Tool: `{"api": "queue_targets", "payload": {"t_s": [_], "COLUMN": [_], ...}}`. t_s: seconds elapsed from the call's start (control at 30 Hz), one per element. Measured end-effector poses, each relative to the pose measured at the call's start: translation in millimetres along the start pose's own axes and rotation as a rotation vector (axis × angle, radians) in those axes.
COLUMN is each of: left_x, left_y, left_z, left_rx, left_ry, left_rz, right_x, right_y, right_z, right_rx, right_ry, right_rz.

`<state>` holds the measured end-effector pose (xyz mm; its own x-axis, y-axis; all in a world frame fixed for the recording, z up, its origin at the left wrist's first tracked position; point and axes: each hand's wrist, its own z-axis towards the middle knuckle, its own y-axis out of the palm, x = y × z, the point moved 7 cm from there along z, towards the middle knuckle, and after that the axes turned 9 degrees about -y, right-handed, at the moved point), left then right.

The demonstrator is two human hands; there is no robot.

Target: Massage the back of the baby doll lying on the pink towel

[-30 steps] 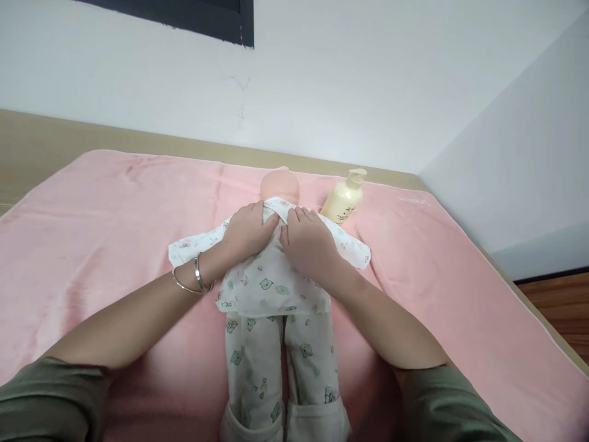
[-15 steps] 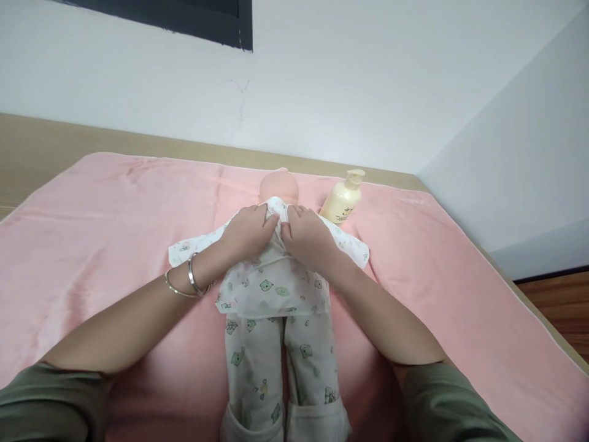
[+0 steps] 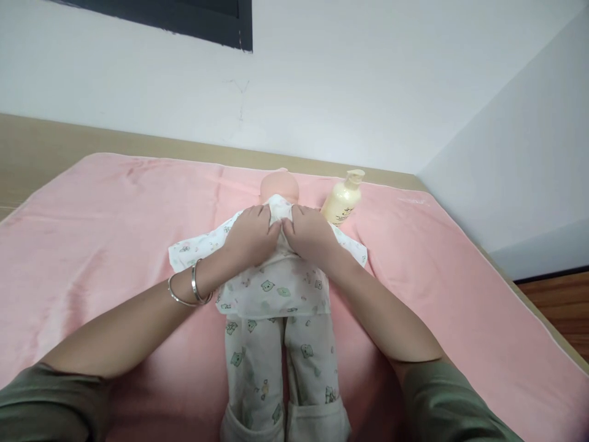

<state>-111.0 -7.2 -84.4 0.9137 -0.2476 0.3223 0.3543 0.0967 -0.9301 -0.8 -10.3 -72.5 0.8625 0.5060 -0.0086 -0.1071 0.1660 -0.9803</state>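
Observation:
A baby doll (image 3: 280, 186) lies on a pink sheet, its bald head at the far end and no face showing. It wears a white top (image 3: 276, 285) and matching trousers (image 3: 255, 362), printed with small green figures. My left hand (image 3: 253, 236) rests on the upper left of the torso, thumb held apart from the fingers. On the upper right lies my right hand (image 3: 313, 236), posed alike. The thumb tips meet near the middle of the top. The fingers curve over the shoulders, and their undersides are hidden. Both doll sleeves stretch out sideways.
A pale yellow pump bottle (image 3: 341, 201) leans or stands right of the doll's head. The pink sheet (image 3: 115, 233) covers a wooden surface (image 3: 184, 142) that borders a white wall (image 3: 345, 92). A dark frame (image 3: 184, 18) is set in the wall.
Both hands have shifted slightly to the right on the doll's upper torso, and the thumb tips are now more level. The doll and the bottle remain in place.

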Motion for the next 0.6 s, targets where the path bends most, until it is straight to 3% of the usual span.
{"api": "queue_targets", "payload": {"t_s": [0.07,0.13,0.23,0.37,0.47,0.6], "left_x": [-12.4,-17.9,-10.3,9.0,16.6,0.1], "left_y": [4.3,5.6,3.9,-3.5,-7.6,-3.7], "left_z": [11.1,15.5,8.5,-13.5,-20.1,-3.2], "left_rx": [-0.072,-0.073,0.004,0.149,0.192,0.062], "left_ry": [-0.102,-0.159,-0.123,-0.032,0.02,-0.075], "left_rz": [-0.036,-0.028,0.029,0.11,0.13,0.028], "right_x": [-19.9,-29.5,-13.6,21.1,24.9,8.2], "right_y": [-3.1,-5.6,-5.3,3.5,3.6,2.2], "right_z": [-7.1,-11.4,-5.9,6.2,10.4,3.7], "right_rx": [0.088,0.155,0.144,0.008,-0.015,-0.014], "right_ry": [-0.139,-0.214,-0.094,0.155,0.158,0.072], "right_rz": [-0.099,-0.109,0.021,0.205,0.193,0.09]}}
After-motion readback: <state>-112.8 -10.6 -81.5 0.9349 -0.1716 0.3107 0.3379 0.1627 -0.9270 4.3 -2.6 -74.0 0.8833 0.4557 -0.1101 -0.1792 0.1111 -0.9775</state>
